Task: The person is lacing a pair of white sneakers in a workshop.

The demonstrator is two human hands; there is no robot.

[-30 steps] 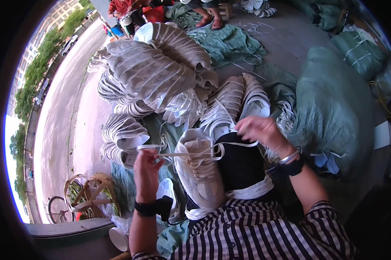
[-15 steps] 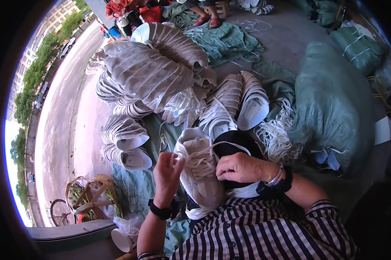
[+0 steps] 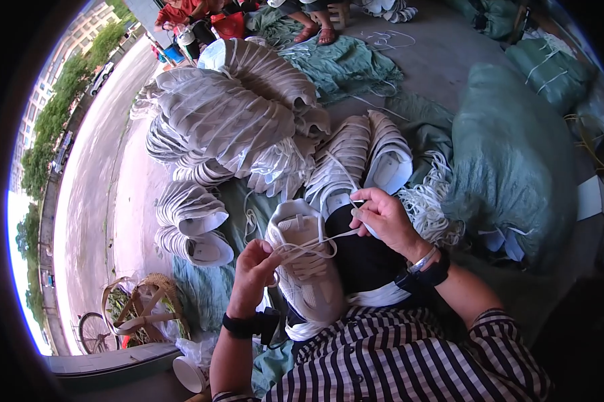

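Observation:
A whitish shoe upper (image 3: 313,295) lies on my lap, heel opening away from me, with a white shoelace (image 3: 335,236) threaded through its eyelets. At its left edge my left hand (image 3: 253,273) is closed, pinching the lace near the upper rows. My right hand (image 3: 382,220), to the right of the shoe and raised, pinches a length of the same lace. Between the two hands the lace spans the shoe, with a loop hanging over the tongue. Beneath my right hand is dark cloth (image 3: 359,261) over my leg.
Stacks of nested shoe uppers (image 3: 228,114) pile up ahead, with smaller stacks (image 3: 189,208) at the left. Loose white laces (image 3: 429,204) lie beside a big green sack (image 3: 509,161) on the right. A woven basket (image 3: 161,295) stands at lower left. People sit at the far edge.
My right hand has moved up and away from the shoe, drawing the lace out to the right. My left hand has lowered slightly and turned toward the shoe.

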